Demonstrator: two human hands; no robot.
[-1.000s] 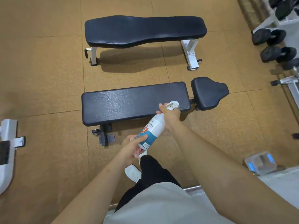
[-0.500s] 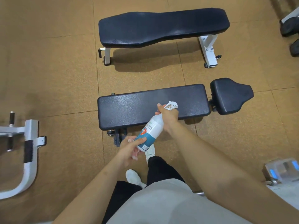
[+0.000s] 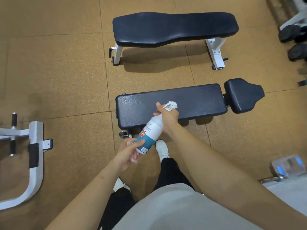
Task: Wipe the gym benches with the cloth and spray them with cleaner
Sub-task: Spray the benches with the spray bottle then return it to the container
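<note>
- Head camera looks down on two bare forearms reaching forward over a tan cork-textured floor [image 3: 66, 67].
- The right hand [image 3: 168, 117] is extended furthest, arm nearly straight, fingers curled round the neck of a white plastic spray bottle [image 3: 150, 130] with a teal label, gripping just under the white trigger head [image 3: 171, 105].
- The left hand [image 3: 130, 152] sits lower and nearer the body, wrist bent inward, its thumb laid across the teal label and its fingers wrapped under the bottle's base.
- Bits of a crumpled white cloth [image 3: 132, 159] show between the left fingers and the bottle; most of it is hidden in the palm.
- The spray bottle's long axis runs on a slant from the base at lower left to the trigger head at upper right, tilted away from the person.
- Its trigger head hangs over the near edge of the closer bench, a long flat black padded bench [image 3: 196, 101] lying crosswise, and the nozzle points onward across that pad.
- A separate black seat pad [image 3: 243, 95] sits just beside the bench's right end.
- Beyond it, well apart, a second black contoured bench on white legs [image 3: 174, 27] lies parallel.
- One white shoe [image 3: 162, 149] stands just beside the closer bench, below the bottle.
- A white metal frame [image 3: 35, 165] lies at far left; black dumbbells [image 3: 297, 52] sit at the right edge.
</note>
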